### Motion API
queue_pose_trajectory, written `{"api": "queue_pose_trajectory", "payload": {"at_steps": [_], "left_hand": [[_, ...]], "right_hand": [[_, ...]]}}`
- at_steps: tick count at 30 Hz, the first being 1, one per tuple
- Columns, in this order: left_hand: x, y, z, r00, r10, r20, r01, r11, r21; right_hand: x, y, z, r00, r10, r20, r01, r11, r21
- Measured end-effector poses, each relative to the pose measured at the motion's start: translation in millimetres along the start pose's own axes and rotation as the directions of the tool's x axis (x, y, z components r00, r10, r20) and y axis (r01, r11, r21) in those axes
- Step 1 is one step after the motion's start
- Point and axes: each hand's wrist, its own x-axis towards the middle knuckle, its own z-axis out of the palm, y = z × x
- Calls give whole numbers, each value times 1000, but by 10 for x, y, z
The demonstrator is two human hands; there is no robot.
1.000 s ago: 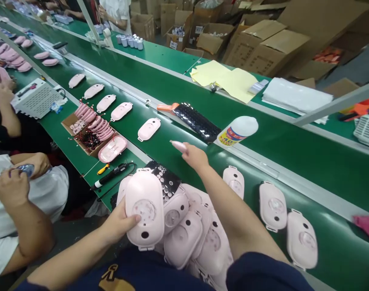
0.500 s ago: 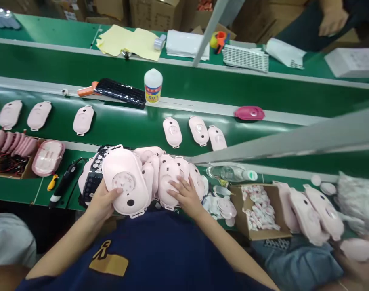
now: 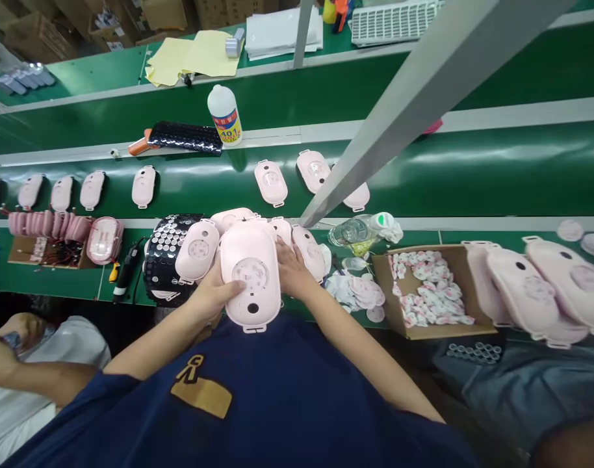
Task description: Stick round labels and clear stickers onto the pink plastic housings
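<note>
My left hand [image 3: 214, 296] is closed on the edge of a pale pink plastic housing [image 3: 251, 253], its thumb lying across the front. The housing has rounded ends, a round printed window, a dark round hole and a loop at the bottom. My right hand [image 3: 294, 273] reaches into the pile just behind it, fingers stretched out and partly hidden by the held piece. More pink housings [image 3: 309, 250] lie beside that hand. Left of the pile, another pink housing [image 3: 198, 250] leans against a black roll [image 3: 167, 253] with round clear stickers.
Several pink housings [image 3: 143, 186] are spaced along the green belt [image 3: 204, 188]. A cardboard box [image 3: 389, 305] of small printed pieces stands right, near a clear bottle [image 3: 353, 229]. A grey post [image 3: 399, 110] slants across. A glue bottle [image 3: 225, 117] stands behind; a person's arm [image 3: 38, 377] is at left.
The view has shifted toward the left. My left hand has brought the pink housing rightward in front of the pile, and it now partly covers my right hand's fingers.
</note>
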Motion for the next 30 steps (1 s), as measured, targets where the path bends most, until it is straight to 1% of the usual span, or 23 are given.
{"api": "queue_pose_trajectory", "payload": {"at_steps": [1,3,5,6,7,8,9,10,11,13,17,19,20,21,22,23,24,25,26,27,28,29,30], "left_hand": [[-26,-18,20,1000,4,9,-4,1000,18],[-67,-49,41,1000,2,23,-4,999,50],[-92,-74,50,999,6,32,-8,997,71],[-99,-84,56,999,11,37,-14,996,82],[-104,-91,65,999,16,46,-21,995,99],[-108,-94,77,998,22,57,-29,992,123],[-111,-93,93,997,31,69,-41,987,153],[-114,-87,112,996,39,84,-54,981,186],[-118,-76,135,994,47,98,-68,973,220],[-125,-48,183,991,58,123,-90,956,279],[-114,-12,237,989,32,147,-77,947,311],[-87,-18,210,988,19,154,-65,952,299],[-71,-24,178,988,15,155,-61,954,293],[-55,-28,136,989,13,149,-55,957,285],[-41,-29,86,991,11,136,-49,960,275],[-28,-26,30,993,11,115,-41,963,266],[-19,-16,-28,996,12,89,-34,966,258],[-11,-2,-83,998,16,58,-30,968,250],[-6,16,-131,999,15,30,-22,969,246],[-3,36,-169,1000,8,8,-10,970,244],[-3,57,-195,1000,-6,-7,8,969,245],[-5,78,-208,1000,-22,-12,24,968,248],[-9,96,-207,999,-32,-9,33,965,258]], "right_hand": [[-10,-14,-3,999,28,-34,-28,999,23],[-80,-52,-53,984,106,-146,-89,989,115],[-216,-123,-168,940,175,-292,-73,942,327],[-303,-179,-246,915,205,-348,-18,882,471],[-394,-248,-334,901,224,-373,59,787,614],[-483,-328,-425,903,228,-364,129,665,736],[-562,-415,-515,918,220,-331,167,542,824],[-628,-504,-597,935,210,-286,168,449,877],[-676,-588,-667,950,202,-239,144,396,907],[-721,-726,-758,959,223,-173,85,358,930],[-702,-855,-756,945,296,-141,43,316,948],[-708,-831,-692,948,279,-151,51,335,941],[-728,-783,-646,948,266,-176,75,353,933],[-763,-703,-590,935,273,-225,108,384,917],[-811,-588,-523,899,321,-299,137,441,887],[-871,-439,-446,831,403,-384,132,527,839],[-937,-260,-362,729,497,-470,74,626,776],[-1003,-58,-272,591,593,-546,-70,712,699],[-1060,156,-182,501,654,-568,-262,739,620],[-1102,372,-95,436,709,-555,-450,705,547],[-1122,580,-15,373,760,-532,-602,635,485],[-1120,768,57,333,789,-516,-670,583,460],[-1098,930,117,306,812,-498,-714,541,444]]}}
